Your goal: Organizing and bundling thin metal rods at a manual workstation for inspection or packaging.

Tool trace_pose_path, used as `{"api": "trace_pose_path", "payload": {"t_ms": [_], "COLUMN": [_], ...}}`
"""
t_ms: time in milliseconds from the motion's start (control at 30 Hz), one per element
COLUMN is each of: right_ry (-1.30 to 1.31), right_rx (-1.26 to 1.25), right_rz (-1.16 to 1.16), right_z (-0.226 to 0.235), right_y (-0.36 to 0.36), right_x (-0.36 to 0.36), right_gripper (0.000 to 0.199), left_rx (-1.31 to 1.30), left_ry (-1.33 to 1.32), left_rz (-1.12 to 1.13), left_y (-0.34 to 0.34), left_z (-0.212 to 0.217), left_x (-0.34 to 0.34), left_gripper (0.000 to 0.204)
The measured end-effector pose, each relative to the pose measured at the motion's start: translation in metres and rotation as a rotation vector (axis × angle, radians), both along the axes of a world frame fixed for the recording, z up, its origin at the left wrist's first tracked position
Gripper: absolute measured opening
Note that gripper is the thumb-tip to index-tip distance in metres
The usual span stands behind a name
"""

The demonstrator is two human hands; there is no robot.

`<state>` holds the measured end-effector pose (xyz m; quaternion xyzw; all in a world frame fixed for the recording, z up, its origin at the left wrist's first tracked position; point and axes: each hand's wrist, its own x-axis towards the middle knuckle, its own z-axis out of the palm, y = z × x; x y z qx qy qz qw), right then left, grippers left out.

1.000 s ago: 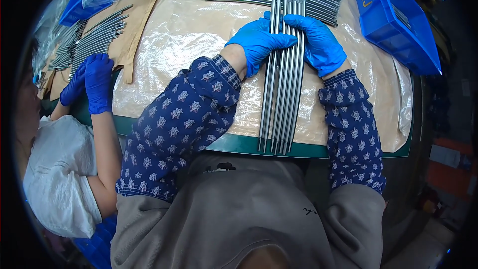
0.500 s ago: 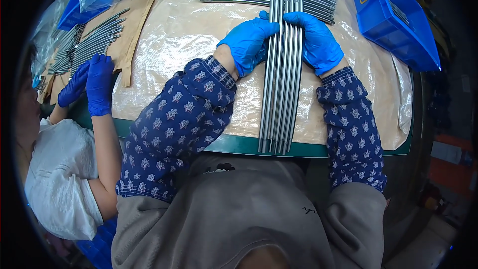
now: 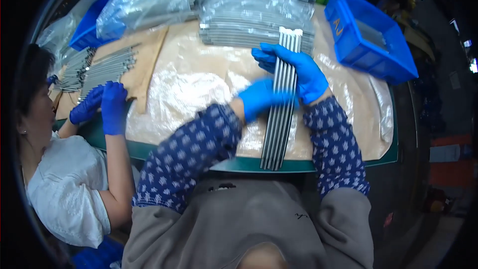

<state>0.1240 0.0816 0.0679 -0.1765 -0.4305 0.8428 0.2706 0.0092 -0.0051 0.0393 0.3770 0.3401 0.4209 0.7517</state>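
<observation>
A narrow bundle of several shiny metal rods (image 3: 277, 137) lies lengthwise before me, its lower ends reaching over the table's front edge. My right hand (image 3: 307, 72), in a light blue glove, is closed around the bundle's upper part, its fingertips showing on the left side. Lower down, my left hand (image 3: 264, 100), gloved alike, lies across the rods; motion smears its fingers, so its grip is unclear. Beyond the bundle's far end rests a big stack of similar rods (image 3: 224, 34), partly under clear plastic film (image 3: 249, 5).
Woven sheeting covers the table (image 3: 239, 163), whose green edge shows. A blue bin (image 3: 348, 45) stands at the far right, another blue bin (image 3: 92, 25) at the far left. A co-worker's dark blue gloved hands (image 3: 113, 107) are beside thin rods (image 3: 107, 69) on brown cardboard (image 3: 149, 77).
The rods have been drawn into a tighter, narrower bundle. My left hand has moved down, across the rods; my right hand now wraps them. The whole view has shifted somewhat.
</observation>
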Motion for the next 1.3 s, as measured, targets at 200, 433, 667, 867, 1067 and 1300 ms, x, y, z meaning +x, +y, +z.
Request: {"api": "trace_pose_path", "payload": {"t_ms": [200, 433, 667, 867, 1067, 1300], "right_ry": [0.061, -0.091, -0.052, -0.128, -0.599, -0.726], "right_rx": [0.537, 0.859, 0.391, 0.265, 0.471, 0.207], "right_rz": [-0.055, -0.173, -0.230, -0.150, -0.261, 0.139], "right_z": [0.111, 0.071, 0.107, 0.077, 0.038, 0.037], "right_y": [-0.051, -0.054, -0.036, -0.005, -0.039, -0.075], "right_x": [0.025, 0.034, 0.006, -0.007, 0.031, 0.057], "right_gripper": [0.038, 0.038, 0.037, 0.038, 0.038, 0.033], "left_rx": [0.310, 0.469, 0.309, 0.010, -0.295, -0.227], "left_ry": [-0.002, -0.019, 0.116, -0.209, -0.468, -0.366], "left_rz": [-0.172, -0.055, -0.138, -0.156, 0.028, 0.013], "left_y": [-0.037, -0.021, -0.022, -0.052, -0.027, -0.031], "left_z": [0.044, 0.022, 0.004, 0.042, 0.018, 0.020], "left_x": [0.015, 0.002, 0.010, 0.018, -0.014, -0.021], "left_gripper": [0.034, 0.029, 0.031, 0.031, 0.025, 0.033]}}
